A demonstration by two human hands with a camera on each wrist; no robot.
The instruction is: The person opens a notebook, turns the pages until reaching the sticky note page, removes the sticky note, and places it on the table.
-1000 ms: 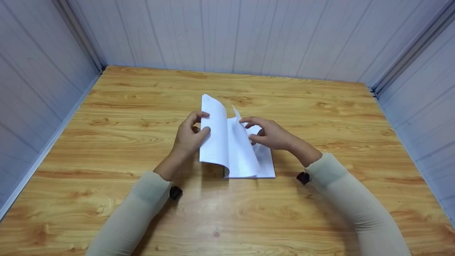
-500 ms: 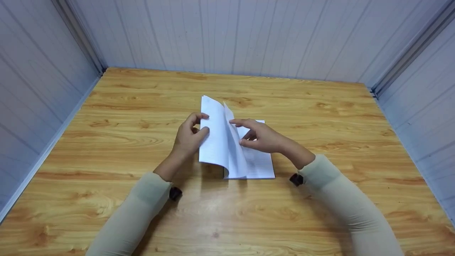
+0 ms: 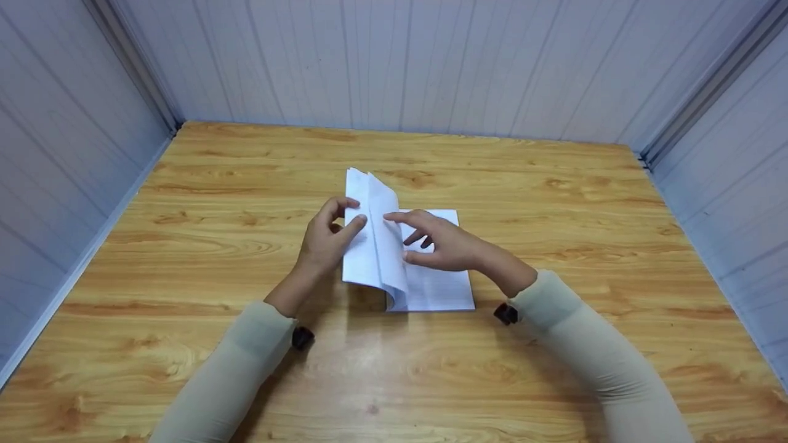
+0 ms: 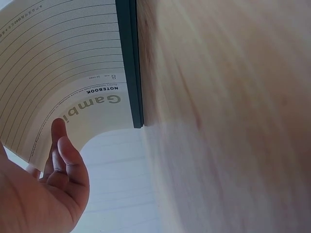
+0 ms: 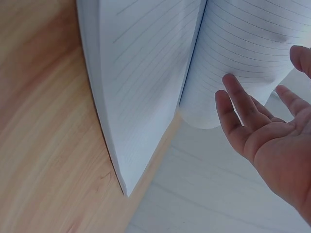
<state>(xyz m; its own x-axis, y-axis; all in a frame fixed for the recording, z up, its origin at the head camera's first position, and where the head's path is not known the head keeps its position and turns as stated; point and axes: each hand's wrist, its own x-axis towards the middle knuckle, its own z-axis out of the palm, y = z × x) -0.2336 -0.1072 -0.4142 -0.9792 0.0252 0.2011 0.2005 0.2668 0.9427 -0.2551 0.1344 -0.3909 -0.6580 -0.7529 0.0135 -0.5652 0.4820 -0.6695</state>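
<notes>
An open notebook (image 3: 440,289) with lined white pages lies on the table, its cover and front pages raised on the left. My left hand (image 3: 324,240) pinches that raised part by its outer edge, thumb on the page side. In the left wrist view the cover (image 4: 92,58) shows, pale with dark lines and the word NOTEBOOK, beside a dark green spine (image 4: 129,63). A single page (image 3: 386,237) leans leftward toward the raised part. My right hand (image 3: 446,243) has its fingers extended, the index fingertip against or very near this page.
The wooden table (image 3: 554,203) extends around the notebook on all sides. White panel walls (image 3: 381,61) border it at the back, left and right. Light sleeves (image 3: 246,344) cover both forearms, each with a small black object (image 3: 302,338) at the wrist.
My right hand has moved left, and the page by it has swung over toward the raised part, baring the right-hand page. The left hand has kept its grip almost in place.
</notes>
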